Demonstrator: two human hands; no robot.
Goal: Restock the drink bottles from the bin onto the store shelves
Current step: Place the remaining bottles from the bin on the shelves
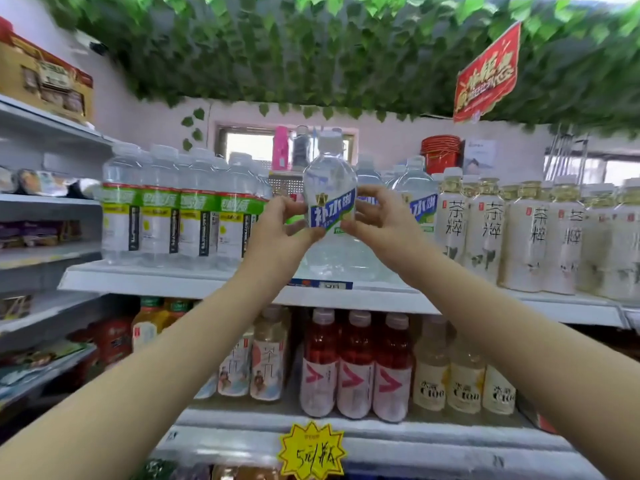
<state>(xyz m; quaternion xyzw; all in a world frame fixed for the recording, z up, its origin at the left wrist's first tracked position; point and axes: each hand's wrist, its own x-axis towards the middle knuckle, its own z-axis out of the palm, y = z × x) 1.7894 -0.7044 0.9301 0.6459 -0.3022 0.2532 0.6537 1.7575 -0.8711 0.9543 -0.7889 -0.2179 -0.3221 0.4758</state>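
Bottle [330, 181]: clear, blue label, upright at the upper shelf [166, 277].
Hands: left hand [284, 226] and right hand [379, 220] pinch its label, 1 each side.
Hard to see: blurry bottom; cannot tell if it touches the shelf.
Room: green leaves [311, 46] overhead.

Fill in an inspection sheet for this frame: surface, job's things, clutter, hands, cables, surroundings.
Surface: top shelf, white, bottles standing in rows.
Job's things: bottle with a blue label, upright at the shelf gap; its base is blurred, so I cannot tell if it is set down.
Clutter: nothing seen.
Hands: left hand and right hand each pinch the bottle at its label.
Cables: nothing seen.
Surroundings: green-label bottles to its left, tea bottles to its right, red bottles on the shelf below, price star, leaves and red sign overhead.
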